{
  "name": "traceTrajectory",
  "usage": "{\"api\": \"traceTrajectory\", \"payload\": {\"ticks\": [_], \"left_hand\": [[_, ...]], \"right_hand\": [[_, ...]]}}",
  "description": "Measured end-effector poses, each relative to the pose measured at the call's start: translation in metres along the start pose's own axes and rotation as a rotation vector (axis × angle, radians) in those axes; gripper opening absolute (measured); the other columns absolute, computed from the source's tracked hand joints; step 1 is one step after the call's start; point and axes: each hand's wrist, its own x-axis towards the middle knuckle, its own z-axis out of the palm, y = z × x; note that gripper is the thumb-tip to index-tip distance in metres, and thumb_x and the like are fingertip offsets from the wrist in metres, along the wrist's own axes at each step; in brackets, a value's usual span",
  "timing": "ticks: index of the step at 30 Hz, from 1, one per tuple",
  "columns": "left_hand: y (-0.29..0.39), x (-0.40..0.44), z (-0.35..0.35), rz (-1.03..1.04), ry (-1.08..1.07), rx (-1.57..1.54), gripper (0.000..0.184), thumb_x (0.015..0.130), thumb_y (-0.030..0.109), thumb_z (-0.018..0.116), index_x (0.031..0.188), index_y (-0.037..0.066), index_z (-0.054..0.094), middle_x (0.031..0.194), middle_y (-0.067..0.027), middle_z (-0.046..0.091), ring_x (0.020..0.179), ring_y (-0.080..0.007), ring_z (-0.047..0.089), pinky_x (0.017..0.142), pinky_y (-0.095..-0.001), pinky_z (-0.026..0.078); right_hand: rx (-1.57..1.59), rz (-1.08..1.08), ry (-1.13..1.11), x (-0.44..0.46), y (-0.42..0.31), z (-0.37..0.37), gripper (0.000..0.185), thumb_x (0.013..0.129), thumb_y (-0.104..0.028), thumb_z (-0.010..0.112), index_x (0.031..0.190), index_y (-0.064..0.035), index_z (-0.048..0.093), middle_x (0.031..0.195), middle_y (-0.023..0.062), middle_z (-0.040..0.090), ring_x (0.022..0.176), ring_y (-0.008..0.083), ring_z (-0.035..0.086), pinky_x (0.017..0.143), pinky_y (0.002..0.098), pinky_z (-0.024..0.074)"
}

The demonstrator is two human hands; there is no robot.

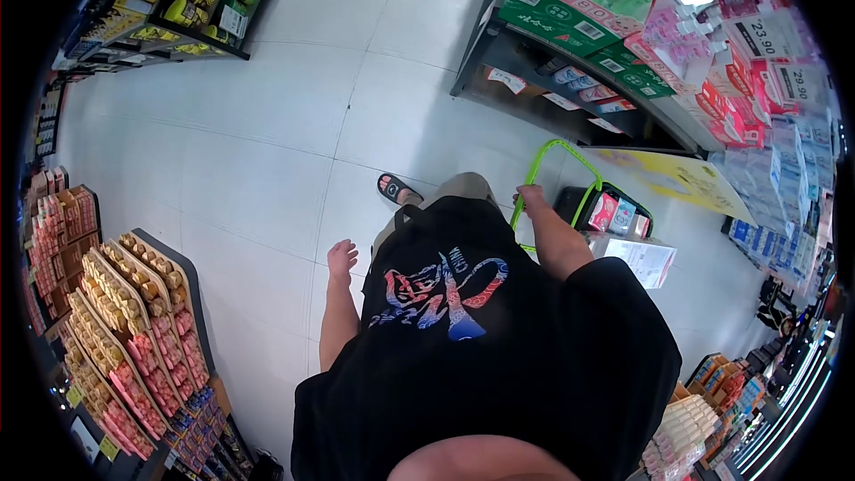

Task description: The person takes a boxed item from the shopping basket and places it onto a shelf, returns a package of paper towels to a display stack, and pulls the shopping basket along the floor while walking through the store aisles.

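Observation:
My right hand (531, 199) is closed round the bright green handle (557, 144) of a shopping basket. The black basket (570, 204) is beside my right leg, partly hidden by my forearm. Inside it are a pink package (603, 212) and some white ones. At my other side, my left hand (343, 257) hangs free over the floor, fingers loosely bent and apart, touching nothing.
Pale tiled floor (267, 151) stretches ahead. A dark display stand (525, 98) with bottle cartons and price signs rises front right. Slanted snack racks (134, 330) stand at my left, a shelf of yellow and green cans (191, 9) front left. A yellow board (681, 180) juts out near the basket.

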Motion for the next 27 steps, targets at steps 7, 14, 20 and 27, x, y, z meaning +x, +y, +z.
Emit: {"api": "traceTrajectory", "payload": {"ticks": [7, 14, 20, 27], "left_hand": [[0.056, 0.051, -0.063, -0.024, 0.027, -0.015, 0.038, 0.084, 0.023, 0.053, 0.115, 0.002, 0.052, 0.106, -0.0118, 0.058, 0.089, -0.0233, 0.059, 0.073, -0.0339, 0.046], [0.111, 0.1, -0.04, -0.068, -0.056, 0.078, 0.032, 0.083, 0.022, 0.054, 0.107, 0.002, 0.056, 0.095, -0.0082, 0.061, 0.076, -0.0184, 0.059, 0.06, -0.0285, 0.046], [0.206, 0.141, 0.012, 0.189, -0.302, 0.346, 0.034, 0.082, 0.024, 0.056, 0.107, 0.001, 0.058, 0.09, -0.0052, 0.061, 0.075, -0.0135, 0.056, 0.061, -0.0257, 0.043], [0.343, 0.167, -0.034, 0.148, -0.156, 0.376, 0.035, 0.082, 0.023, 0.056, 0.109, 0.002, 0.058, 0.092, -0.0056, 0.062, 0.076, -0.0131, 0.056, 0.063, -0.0254, 0.043]], "right_hand": [[-0.061, -0.132, -0.105, -0.032, -0.015, 0.055, 0.025, 0.077, -0.014, 0.061, 0.097, 0.0, 0.054, 0.079, 0.0133, 0.062, 0.069, 0.0247, 0.062, 0.06, 0.039, 0.0507], [-0.192, -0.165, -0.222, -0.06, -0.047, 0.112, 0.031, 0.074, -0.022, 0.067, 0.093, 0.0016, 0.061, 0.081, 0.0117, 0.065, 0.071, 0.0226, 0.063, 0.06, 0.0363, 0.0513], [-0.345, -0.038, -0.467, -0.065, -0.089, 0.162, 0.036, 0.074, -0.026, 0.065, 0.099, -0.0008, 0.06, 0.095, 0.0108, 0.062, 0.087, 0.0221, 0.06, 0.073, 0.0382, 0.0505], [-0.46, 0.219, -0.766, -0.044, -0.143, 0.223, 0.036, 0.075, -0.024, 0.06, 0.107, -0.0063, 0.059, 0.101, 0.0075, 0.061, 0.099, 0.0214, 0.056, 0.08, 0.0411, 0.0483]]}}
